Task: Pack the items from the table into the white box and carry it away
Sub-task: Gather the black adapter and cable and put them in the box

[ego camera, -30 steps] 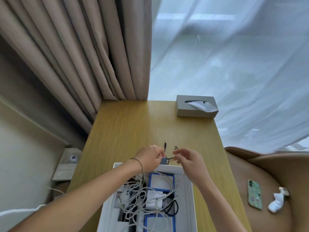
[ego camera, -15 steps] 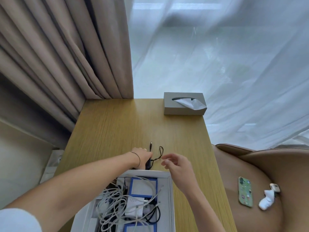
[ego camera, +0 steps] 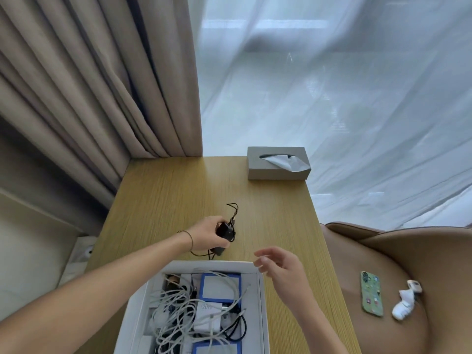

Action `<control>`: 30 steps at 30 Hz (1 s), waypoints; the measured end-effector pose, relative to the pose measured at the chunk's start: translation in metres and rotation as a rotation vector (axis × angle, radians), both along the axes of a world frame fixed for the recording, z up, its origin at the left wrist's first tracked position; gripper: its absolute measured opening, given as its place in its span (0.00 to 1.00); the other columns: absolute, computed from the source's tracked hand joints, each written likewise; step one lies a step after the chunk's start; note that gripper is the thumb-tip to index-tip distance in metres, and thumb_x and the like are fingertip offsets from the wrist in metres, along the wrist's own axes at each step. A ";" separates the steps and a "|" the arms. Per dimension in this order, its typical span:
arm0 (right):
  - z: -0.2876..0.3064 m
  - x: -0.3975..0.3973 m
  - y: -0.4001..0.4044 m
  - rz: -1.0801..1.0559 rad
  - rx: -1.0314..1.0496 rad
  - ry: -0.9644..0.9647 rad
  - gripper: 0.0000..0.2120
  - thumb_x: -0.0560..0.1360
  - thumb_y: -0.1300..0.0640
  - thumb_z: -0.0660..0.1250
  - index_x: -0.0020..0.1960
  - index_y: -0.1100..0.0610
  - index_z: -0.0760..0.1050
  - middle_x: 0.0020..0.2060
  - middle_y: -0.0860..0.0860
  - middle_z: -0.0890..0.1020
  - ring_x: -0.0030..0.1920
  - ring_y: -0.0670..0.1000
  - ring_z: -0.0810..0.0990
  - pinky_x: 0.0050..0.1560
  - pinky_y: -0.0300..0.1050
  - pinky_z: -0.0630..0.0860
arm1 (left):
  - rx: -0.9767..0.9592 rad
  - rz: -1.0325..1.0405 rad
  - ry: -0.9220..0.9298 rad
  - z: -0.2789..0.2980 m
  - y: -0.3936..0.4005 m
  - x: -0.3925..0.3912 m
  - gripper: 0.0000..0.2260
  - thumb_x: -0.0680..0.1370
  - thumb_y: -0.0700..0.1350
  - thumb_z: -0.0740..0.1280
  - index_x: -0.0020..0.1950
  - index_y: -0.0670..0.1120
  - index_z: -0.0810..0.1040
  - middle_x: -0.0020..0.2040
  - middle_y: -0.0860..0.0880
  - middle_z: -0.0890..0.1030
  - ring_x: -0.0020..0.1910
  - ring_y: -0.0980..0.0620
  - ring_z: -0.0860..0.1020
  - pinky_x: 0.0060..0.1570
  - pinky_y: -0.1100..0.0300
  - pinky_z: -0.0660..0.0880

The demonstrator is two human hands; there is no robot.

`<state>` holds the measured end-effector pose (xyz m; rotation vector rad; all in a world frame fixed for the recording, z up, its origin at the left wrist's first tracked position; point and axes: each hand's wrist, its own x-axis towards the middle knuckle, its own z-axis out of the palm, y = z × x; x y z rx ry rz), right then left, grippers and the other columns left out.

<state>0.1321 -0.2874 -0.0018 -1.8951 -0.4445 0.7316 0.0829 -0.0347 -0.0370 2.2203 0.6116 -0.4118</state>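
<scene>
The white box (ego camera: 263, 297) lies open at the near edge of the wooden table (ego camera: 178, 190), filled with tangled white cables, a white charger and blue-edged packets. Just beyond its far rim my left hand (ego camera: 209, 236) grips a black adapter (ego camera: 225, 230) whose thin black cable (ego camera: 233, 209) sticks up and trails below the hand. My right hand (ego camera: 281, 267) hovers to the right of the box's far corner, fingers apart, holding nothing.
A grey tissue box (ego camera: 278, 163) stands at the table's far right corner. Beige curtains hang at the left, sheer white ones behind. On the brown seat to the right lie a green phone (ego camera: 371, 293) and a small white object (ego camera: 406, 301).
My right hand has let go of the cable and drawn back to the right. My left hand keeps the black adapter with the cable bunched against it. The view has tilted and shifted.
</scene>
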 end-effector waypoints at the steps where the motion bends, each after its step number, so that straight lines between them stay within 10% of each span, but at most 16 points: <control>1: 0.001 -0.002 -0.002 -0.003 0.000 0.002 0.10 0.80 0.61 0.65 0.50 0.49 0.83 0.41 0.46 0.87 0.43 0.45 0.84 0.45 0.40 0.79 | -0.063 0.053 -0.053 0.011 0.001 -0.005 0.29 0.70 0.54 0.76 0.69 0.55 0.71 0.55 0.54 0.79 0.49 0.59 0.78 0.39 0.68 0.74; 14: 0.058 -0.037 0.048 0.088 0.103 -0.166 0.15 0.81 0.60 0.63 0.58 0.41 0.79 0.54 0.37 0.83 0.56 0.36 0.79 0.56 0.36 0.76 | -0.568 0.383 -0.590 0.140 -0.014 -0.074 0.25 0.72 0.51 0.75 0.67 0.48 0.74 0.56 0.45 0.83 0.54 0.48 0.84 0.49 0.49 0.83; 19: 0.076 -0.057 0.069 0.092 0.265 0.110 0.23 0.78 0.70 0.59 0.63 0.47 0.78 0.57 0.43 0.85 0.61 0.41 0.79 0.57 0.36 0.73 | -0.872 0.548 -0.704 0.165 -0.015 -0.097 0.26 0.71 0.49 0.74 0.67 0.45 0.75 0.59 0.41 0.82 0.56 0.43 0.83 0.49 0.52 0.81; 24: 0.087 -0.086 0.084 0.377 0.315 0.176 0.14 0.81 0.50 0.60 0.59 0.51 0.82 0.44 0.50 0.88 0.53 0.47 0.84 0.60 0.40 0.69 | -1.009 0.673 -0.813 0.170 -0.014 -0.112 0.29 0.68 0.48 0.77 0.66 0.42 0.75 0.59 0.40 0.83 0.56 0.43 0.83 0.49 0.51 0.82; 30: 0.089 -0.095 0.086 0.354 0.363 0.073 0.11 0.82 0.59 0.63 0.46 0.56 0.83 0.27 0.46 0.70 0.30 0.49 0.66 0.34 0.46 0.64 | -0.876 0.813 -0.847 0.158 -0.012 -0.119 0.22 0.67 0.48 0.77 0.59 0.47 0.77 0.55 0.45 0.85 0.54 0.47 0.83 0.53 0.51 0.78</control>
